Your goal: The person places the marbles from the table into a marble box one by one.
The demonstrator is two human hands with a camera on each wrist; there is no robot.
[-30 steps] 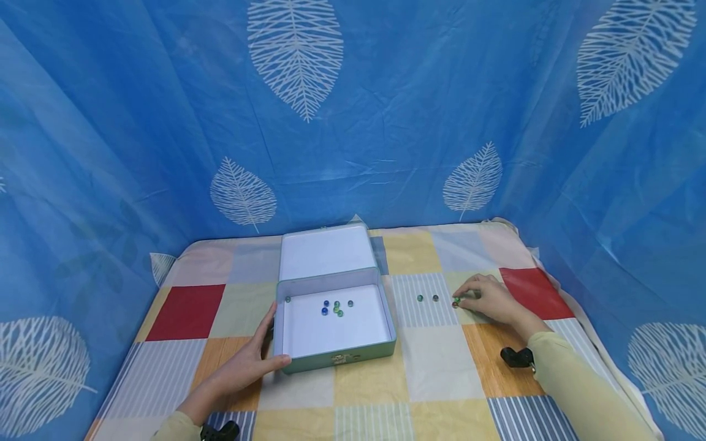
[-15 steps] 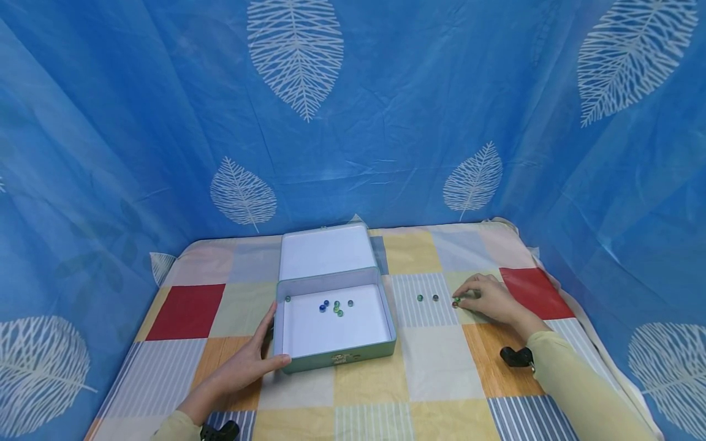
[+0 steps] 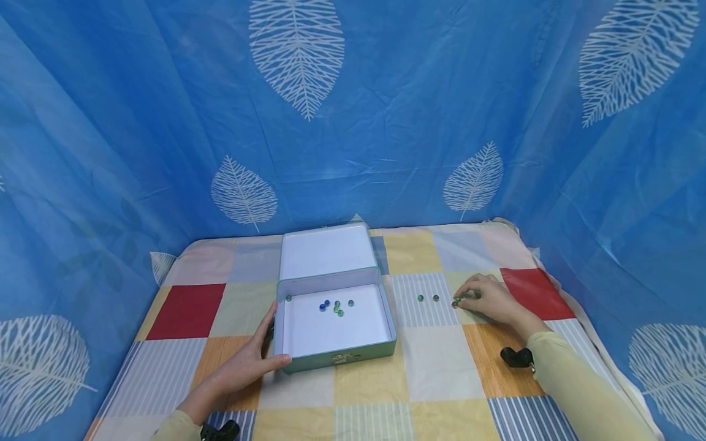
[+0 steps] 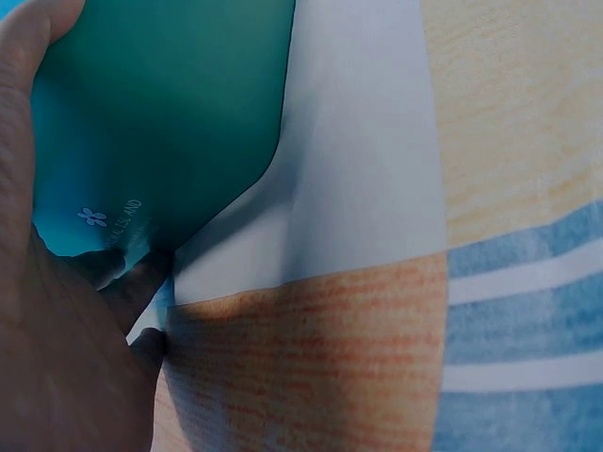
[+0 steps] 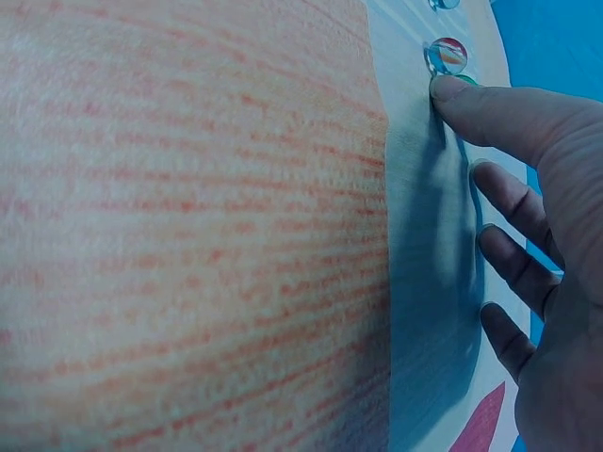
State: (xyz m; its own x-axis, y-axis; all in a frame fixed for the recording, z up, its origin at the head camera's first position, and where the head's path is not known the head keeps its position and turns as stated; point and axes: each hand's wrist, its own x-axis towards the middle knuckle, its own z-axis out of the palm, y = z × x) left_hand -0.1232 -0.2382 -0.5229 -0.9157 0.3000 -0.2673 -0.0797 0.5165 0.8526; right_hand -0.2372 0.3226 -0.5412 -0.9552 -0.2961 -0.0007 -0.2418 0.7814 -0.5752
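Observation:
A green tin box [image 3: 364, 353] with a white inside lies with its lid [image 3: 328, 251] folded back. Several blue and green marbles [image 3: 337, 309] are loose on its floor. My left hand [image 3: 248, 364] rests against the near left corner, thumb on the front edge and fingers along the side wall. To the right, my right hand [image 3: 491, 300] pinches a green marble [image 3: 457, 299] at the cloth, mostly hidden by the fingertips. Close beside it sits a marble with a red-orange swirl [image 5: 447, 56]. Left of that are a green marble [image 3: 420, 298] and a dark one [image 3: 436, 298].
A patchwork-patterned cloth [image 3: 371, 422] covers the table. Blue curtains [image 3: 386, 122] printed with white leaves close off the back and both sides. A black device [image 3: 516, 357] is strapped at my right wrist, another [image 3: 220, 431] at my left.
One blue marble in the box has shifted slightly left and back since a second ago. Both hands hold the same place.

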